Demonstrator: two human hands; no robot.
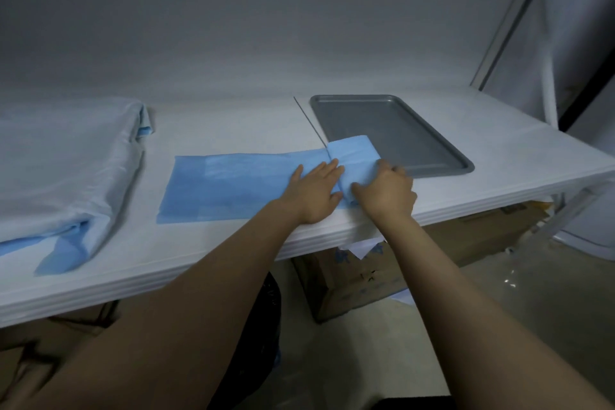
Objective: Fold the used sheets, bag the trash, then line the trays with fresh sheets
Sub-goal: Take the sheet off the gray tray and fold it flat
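A blue sheet (233,185) lies flat near the table's front edge, its right end folded up over the near-left corner of an empty grey metal tray (399,130).

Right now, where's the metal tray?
The tray lies on the right part of the white table, unlined, just beyond the right hand, with the blue sheet's folded end overlapping its near-left corner.

A: What is cut off or hidden?
B: The pale sheet pile (63,170) runs out at the left edge of the frame. The right hand (386,191) covers part of the blue sheet (239,186).
A: And below the table (233,253)?
B: The cardboard boxes (366,280) have print too blurred to read.
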